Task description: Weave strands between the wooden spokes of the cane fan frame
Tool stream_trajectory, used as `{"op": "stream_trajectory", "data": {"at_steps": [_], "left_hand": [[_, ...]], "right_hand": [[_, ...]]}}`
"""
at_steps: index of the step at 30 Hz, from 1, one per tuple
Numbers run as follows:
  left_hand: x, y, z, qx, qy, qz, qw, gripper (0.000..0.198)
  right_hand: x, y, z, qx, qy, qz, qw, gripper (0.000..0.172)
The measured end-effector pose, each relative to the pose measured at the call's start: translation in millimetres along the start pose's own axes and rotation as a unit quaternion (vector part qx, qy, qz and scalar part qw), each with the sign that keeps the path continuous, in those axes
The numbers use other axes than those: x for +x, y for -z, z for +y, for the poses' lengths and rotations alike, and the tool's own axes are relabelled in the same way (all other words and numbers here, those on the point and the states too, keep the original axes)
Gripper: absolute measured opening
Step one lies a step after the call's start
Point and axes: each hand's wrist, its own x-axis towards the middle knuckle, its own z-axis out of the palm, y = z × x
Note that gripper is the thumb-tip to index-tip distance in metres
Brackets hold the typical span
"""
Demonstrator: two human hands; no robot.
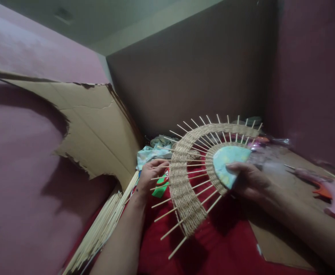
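Right hand (249,179) pinching the pale fabric center (227,164) of a woven fan frame (184,183) — held up, tilted, above red cloth (213,244). Left hand (150,173) closed on the frame's left skewer tips. Bundle of sticks (104,225) lower left — torn cardboard (93,126) behind; glue gun (334,194) far right.

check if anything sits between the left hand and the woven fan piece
Nothing visible does: the left hand is already at the outer skewer tips of the woven fan piece, and the right hand grips its fabric centre.
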Motion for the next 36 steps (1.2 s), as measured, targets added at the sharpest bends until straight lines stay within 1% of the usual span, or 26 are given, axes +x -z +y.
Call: {"op": "stream_trajectory", "data": {"at_steps": [3, 6, 11, 15, 19, 23, 25, 27, 28, 30, 32, 33, 35, 36], "left_hand": [[6, 10.3, -1, 0.019, -0.051, 0.033, 0.998, 0.018], [9, 15.1, -3, 0.017, -0.100, 0.074, 0.992, 0.017], [9, 10.1, -9, 0.025, -0.167, 0.138, 0.976, 0.017], [9, 7.8, -10, 0.036, -0.226, 0.167, 0.959, 0.016], [7, 10.3, -7, 0.072, -0.266, 0.178, 0.945, 0.014], [5, 13.8, -3, 0.112, -0.287, 0.166, 0.937, 0.011], [4, 15.5, 0, 0.135, -0.289, 0.144, 0.937, 0.009], [3, 17.8, 3, 0.156, -0.263, 0.107, 0.946, 0.009], [3, 19.5, 4, 0.158, -0.237, 0.086, 0.955, 0.009], [2, 23.6, 8, 0.132, -0.161, 0.045, 0.977, 0.012], [1, 28.2, 10, 0.069, -0.061, -0.008, 0.996, 0.015], [1, 30.1, 11, 0.028, -0.010, -0.035, 0.999, 0.016], [0, 31.5, 11, -0.048, 0.068, -0.074, 0.994, 0.020], [0, 30.5, 10, -0.072, 0.090, -0.085, 0.990, 0.023]], "right_hand": [[0, -1, 0, 0.004, 0.006, 0.009, 1.000, 0.032], [1, -1, 0, 0.013, 0.010, 0.020, 1.000, 0.033], [6, 2, 0, 0.023, 0.003, 0.025, 0.999, 0.034], [8, 4, -1, 0.029, -0.020, 0.033, 0.999, 0.034], [9, 6, -1, 0.026, -0.040, 0.028, 0.998, 0.029], [11, 10, -4, 0.004, -0.046, 0.022, 0.999, 0.031], [11, 11, -6, -0.010, -0.053, 0.020, 0.998, 0.030], [10, 10, -8, -0.022, -0.067, 0.015, 0.997, 0.030], [9, 9, -10, -0.028, -0.071, 0.014, 0.997, 0.030], [8, 7, -12, -0.034, -0.072, 0.019, 0.997, 0.032], [7, 5, -14, -0.038, -0.074, 0.025, 0.996, 0.034], [7, 5, -14, -0.038, -0.077, 0.024, 0.996, 0.034], [6, 6, -13, -0.036, -0.085, 0.016, 0.996, 0.031], [6, 6, -12, -0.035, -0.088, 0.012, 0.995, 0.029]]}}
